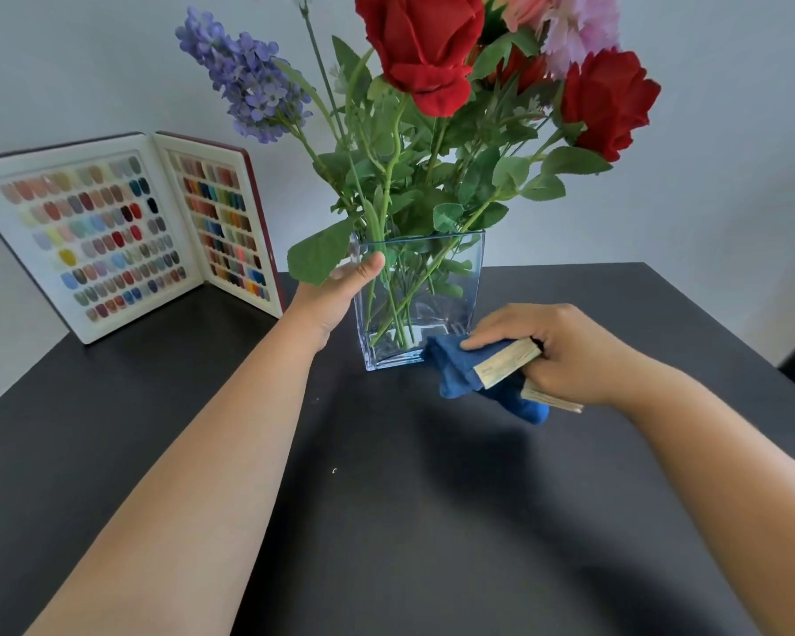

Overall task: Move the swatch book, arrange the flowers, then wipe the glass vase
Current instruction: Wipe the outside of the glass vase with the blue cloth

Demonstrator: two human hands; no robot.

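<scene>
A clear rectangular glass vase (432,286) stands on the black table, filled with flowers (432,107): red roses, a purple spike and pink blooms on green stems. My left hand (340,291) grips the vase's upper left edge, thumb on the front face. My right hand (551,351) holds a blue cloth (460,364) with a beige label, pressed against the vase's lower right front corner. The swatch book (125,236) stands open and upright at the back left, showing rows of coloured nail samples.
The black table (386,521) stretches toward me from the vase. Its right edge (726,342) runs diagonally at the far right. A plain pale wall stands behind the book and the flowers.
</scene>
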